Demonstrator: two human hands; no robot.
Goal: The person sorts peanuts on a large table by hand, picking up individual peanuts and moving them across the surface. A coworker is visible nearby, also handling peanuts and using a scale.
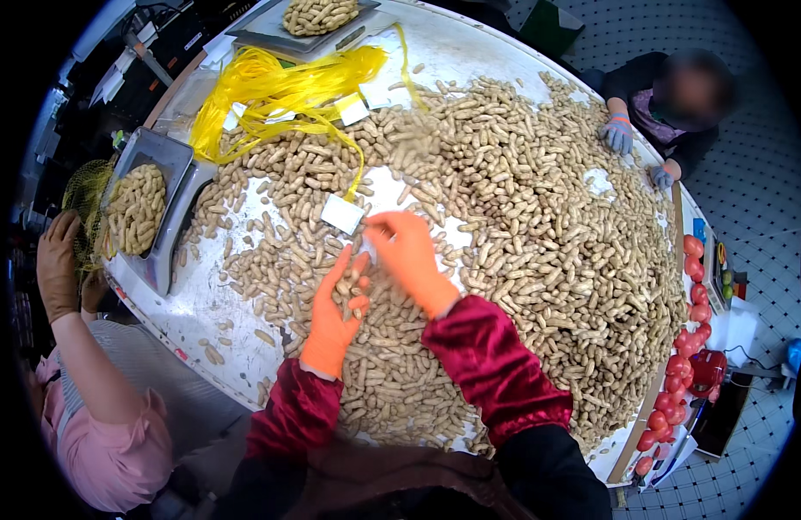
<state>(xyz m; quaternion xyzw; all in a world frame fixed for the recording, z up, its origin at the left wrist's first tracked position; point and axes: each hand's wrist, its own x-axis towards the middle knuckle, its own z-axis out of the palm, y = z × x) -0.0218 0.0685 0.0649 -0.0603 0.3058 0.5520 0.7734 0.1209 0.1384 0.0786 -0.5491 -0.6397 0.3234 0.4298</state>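
Observation:
My left hand (pixel 329 331), in an orange glove, cups several unshelled peanuts (pixel 344 290) with its fingers curled up around them. Just above and to its right is my right hand (pixel 410 257), also in an orange glove. Its thumb and fingers are bent toward each other; whether anything small sits between them cannot be told. A white tag (pixel 342 214) on a yellow mesh strip lies close to the right fingertips. Under and around both hands spreads a large layer of loose peanuts (pixel 537 227) on a white tabletop (pixel 225 374).
Yellow mesh netting (pixel 277 91) with white tags lies at the far left. Two scales (pixel 199 175) (pixel 303 42) carry peanut heaps. A person on the left handles netting (pixel 82 195); another, in grey gloves (pixel 616 134), stands across the table. Tomatoes (pixel 673 383) line the right edge.

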